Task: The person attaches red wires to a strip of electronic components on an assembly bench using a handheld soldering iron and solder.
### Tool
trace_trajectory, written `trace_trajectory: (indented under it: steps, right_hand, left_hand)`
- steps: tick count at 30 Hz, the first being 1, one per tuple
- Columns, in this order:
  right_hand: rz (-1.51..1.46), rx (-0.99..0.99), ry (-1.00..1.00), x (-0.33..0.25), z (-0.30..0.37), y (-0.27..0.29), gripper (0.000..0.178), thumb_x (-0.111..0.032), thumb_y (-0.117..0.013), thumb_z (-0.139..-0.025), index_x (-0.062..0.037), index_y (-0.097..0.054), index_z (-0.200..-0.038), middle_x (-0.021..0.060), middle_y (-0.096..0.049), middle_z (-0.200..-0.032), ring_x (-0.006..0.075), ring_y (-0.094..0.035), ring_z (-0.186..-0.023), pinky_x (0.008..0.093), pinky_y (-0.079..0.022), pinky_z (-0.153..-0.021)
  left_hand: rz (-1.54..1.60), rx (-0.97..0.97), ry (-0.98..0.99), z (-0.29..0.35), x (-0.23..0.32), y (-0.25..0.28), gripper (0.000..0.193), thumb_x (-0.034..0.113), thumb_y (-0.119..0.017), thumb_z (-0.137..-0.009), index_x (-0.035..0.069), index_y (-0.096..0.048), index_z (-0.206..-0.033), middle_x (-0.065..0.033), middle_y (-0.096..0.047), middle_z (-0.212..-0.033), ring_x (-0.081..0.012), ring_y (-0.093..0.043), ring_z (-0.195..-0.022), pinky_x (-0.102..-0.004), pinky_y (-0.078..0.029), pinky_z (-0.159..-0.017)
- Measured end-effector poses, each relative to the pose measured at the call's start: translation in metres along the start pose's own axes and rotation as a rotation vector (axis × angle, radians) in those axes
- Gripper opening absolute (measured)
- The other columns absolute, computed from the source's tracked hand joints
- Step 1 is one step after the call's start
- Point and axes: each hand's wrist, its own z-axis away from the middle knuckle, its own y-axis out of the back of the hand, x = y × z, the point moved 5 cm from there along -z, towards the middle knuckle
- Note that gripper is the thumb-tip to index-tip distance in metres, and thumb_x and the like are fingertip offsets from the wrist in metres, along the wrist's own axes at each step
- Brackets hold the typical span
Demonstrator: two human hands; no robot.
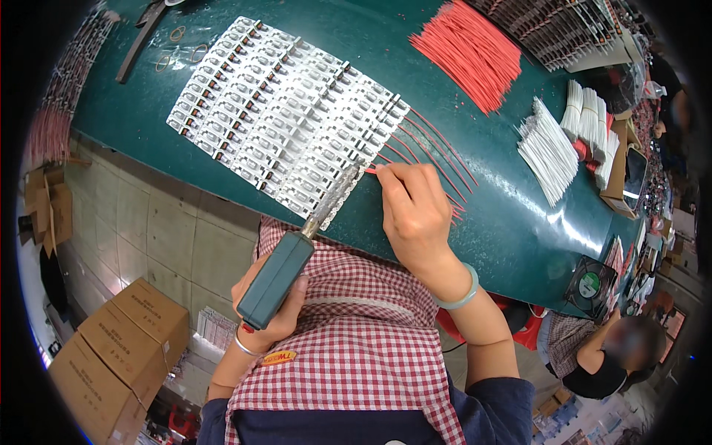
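Observation:
My left hand [288,311] is wrapped round the dark green handle of a soldering gun [276,280]. Its metal shaft slants up over the near right part of a white panel of small circuit boards [297,111], and its tip comes close to the panel's right edge. There, my right hand [415,211] pinches a thin red wire [370,170] between thumb and forefinger; the wire's end is near the tip, though contact is too small to make out. Several other red wires [443,142] trail from the panel's right edge, partly behind my right hand.
A pile of red wires [471,53] and bundles of white wires [549,152] lie on the green table [489,193]. A small fan [591,285] stands at the right edge. Cardboard boxes [119,356] are stacked at lower left. Another person [601,363] sits at right.

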Motion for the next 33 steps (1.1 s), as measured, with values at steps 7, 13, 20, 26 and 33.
trace_trajectory:
  steps: [7,13,20,26,33]
  right_hand:
    - [-0.065,0.029,-0.014,-0.006,0.007,0.002,0.029,0.011,-0.075,-0.071,0.0016,-0.070,-0.098,0.0089,-0.067,-0.090,0.0235,-0.062,-0.075,0.0330,-0.052,-0.062]
    - [-0.043,0.010,-0.018,-0.006,0.008,-0.002,0.030,0.011,-0.075,-0.071,0.0008,-0.070,-0.099,0.0082,-0.068,-0.090,0.0225,-0.061,-0.074,0.0326,-0.052,-0.062]
    - [-0.031,-0.003,-0.017,-0.007,0.006,-0.001,0.029,0.011,-0.075,-0.072,0.0004,-0.070,-0.098,0.0078,-0.067,-0.090,0.0224,-0.061,-0.074,0.0325,-0.052,-0.062]
    - [-0.048,0.000,-0.053,-0.006,0.007,0.000,0.028,0.011,-0.075,-0.071,0.0002,-0.070,-0.097,0.0084,-0.066,-0.089,0.0230,-0.062,-0.074,0.0332,-0.052,-0.062]
    - [-0.049,0.002,-0.050,-0.006,0.007,0.000,0.027,0.011,-0.075,-0.071,-0.0001,-0.070,-0.095,0.0087,-0.064,-0.086,0.0236,-0.062,-0.074,0.0341,-0.053,-0.062]
  left_hand:
    - [0.021,0.014,0.023,0.004,-0.003,-0.001,0.025,0.002,-0.077,-0.079,-0.008,-0.071,-0.101,-0.0213,-0.072,-0.098,-0.0307,-0.074,-0.080,-0.0342,-0.059,-0.070]
    - [-0.014,-0.016,-0.025,0.002,0.000,-0.001,0.022,0.000,-0.076,-0.078,-0.007,-0.071,-0.098,-0.0209,-0.072,-0.099,-0.0312,-0.073,-0.082,-0.0343,-0.059,-0.072]
    - [-0.055,-0.005,-0.087,-0.016,0.020,0.003,0.022,-0.001,-0.076,-0.076,-0.006,-0.071,-0.097,-0.0205,-0.071,-0.099,-0.0315,-0.073,-0.081,-0.0348,-0.059,-0.071]
    - [-0.028,-0.010,-0.055,-0.012,0.014,0.002,0.023,-0.001,-0.076,-0.076,-0.007,-0.071,-0.097,-0.0206,-0.071,-0.100,-0.0314,-0.073,-0.082,-0.0343,-0.059,-0.071]
    - [-0.017,-0.010,-0.045,-0.009,0.011,0.002,0.022,-0.001,-0.076,-0.076,-0.007,-0.071,-0.097,-0.0208,-0.071,-0.099,-0.0316,-0.073,-0.082,-0.0344,-0.059,-0.071]
